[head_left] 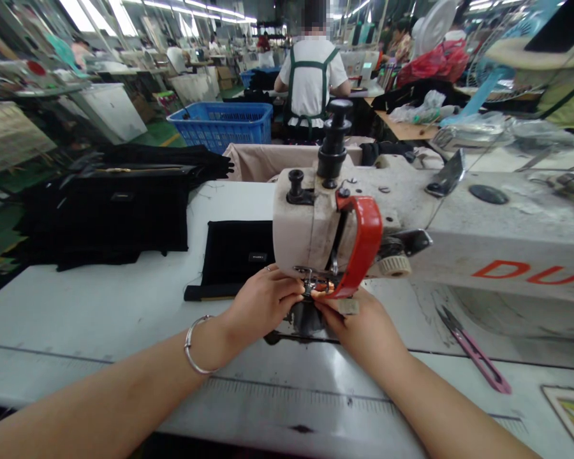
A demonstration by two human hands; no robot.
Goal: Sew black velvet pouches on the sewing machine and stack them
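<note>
Your left hand (pixel 266 296) and right hand (pixel 363 319) are both curled in at the foot (pixel 308 292), can't tell what they're pinching. Cloth (pixel 234 252) sits nearer the table's (pixel 138 306) far edge. One slip while feeding could mean a stitched fingertip.

2 bare forearms (pixel 110 398) aslant, left grip (pixel 264 297) and right grip (pixel 367 322) close together

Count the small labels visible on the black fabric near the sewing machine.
2: one label on the flat black piece by the left hand, a second label on the stack farther left. More may be hidden inside the stack.
</note>
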